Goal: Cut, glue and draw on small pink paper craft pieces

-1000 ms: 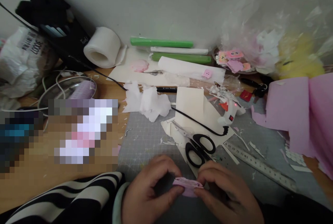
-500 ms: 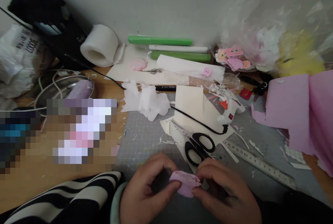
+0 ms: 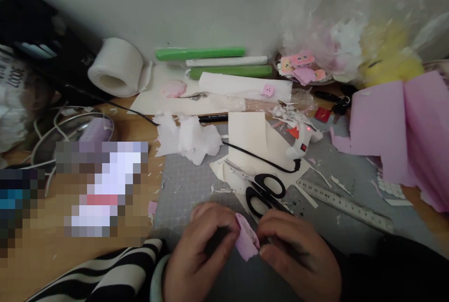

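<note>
Head view: near the surface's front edge, the left hand (image 3: 196,255) and the right hand (image 3: 298,257) meet over a grey cutting mat (image 3: 189,185), the fingers of both clamped together on a small pink foam piece (image 3: 246,242) between them. Black scissors (image 3: 264,192) lie just behind the hands.

Both hands (image 3: 245,250) together (fingers pinched)

At the bottom centre of the frame, the left hand (image 3: 201,250) and right hand (image 3: 296,257) pinch a small folded pink paper piece (image 3: 246,242) between their fingertips above a grey cutting mat (image 3: 185,185). Just beyond lie black scissors (image 3: 264,192), a metal ruler (image 3: 345,204) and a white glue gun (image 3: 300,139) on the cluttered desk (image 3: 52,255).
</note>
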`<action>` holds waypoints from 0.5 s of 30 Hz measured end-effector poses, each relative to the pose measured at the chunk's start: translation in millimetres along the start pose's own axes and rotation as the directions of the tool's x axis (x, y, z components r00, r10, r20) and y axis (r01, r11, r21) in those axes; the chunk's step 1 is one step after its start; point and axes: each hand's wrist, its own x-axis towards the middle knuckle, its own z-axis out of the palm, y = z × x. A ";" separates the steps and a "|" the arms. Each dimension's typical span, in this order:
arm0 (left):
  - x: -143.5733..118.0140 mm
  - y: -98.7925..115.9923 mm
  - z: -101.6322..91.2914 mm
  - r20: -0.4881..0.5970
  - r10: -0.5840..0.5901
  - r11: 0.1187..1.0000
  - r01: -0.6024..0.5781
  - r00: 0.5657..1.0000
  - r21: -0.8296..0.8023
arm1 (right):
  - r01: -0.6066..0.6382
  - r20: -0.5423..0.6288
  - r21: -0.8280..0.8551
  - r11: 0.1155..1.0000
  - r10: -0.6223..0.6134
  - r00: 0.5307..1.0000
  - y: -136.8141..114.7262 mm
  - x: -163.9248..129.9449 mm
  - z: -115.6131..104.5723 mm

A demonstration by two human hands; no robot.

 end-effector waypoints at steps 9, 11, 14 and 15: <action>-2.1 0.6 2.4 0.033 0.044 0.998 -0.046 0.999 0.052 | -0.062 0.080 0.005 0.998 0.061 0.995 1.7 2.7 -4.5; -3.0 -0.2 2.6 0.032 0.010 0.998 -0.012 0.999 0.061 | -0.062 0.091 0.011 0.998 0.061 0.994 3.0 3.1 -4.6; -4.8 -1.7 2.4 0.035 -0.029 0.999 0.029 0.999 0.014 | -0.056 0.074 -0.008 0.998 0.057 0.996 4.3 3.3 -4.2; -5.4 -2.1 2.3 0.035 -0.039 0.999 0.040 0.999 -0.011 | -0.057 0.068 -0.009 0.998 0.057 0.996 4.5 3.2 -4.1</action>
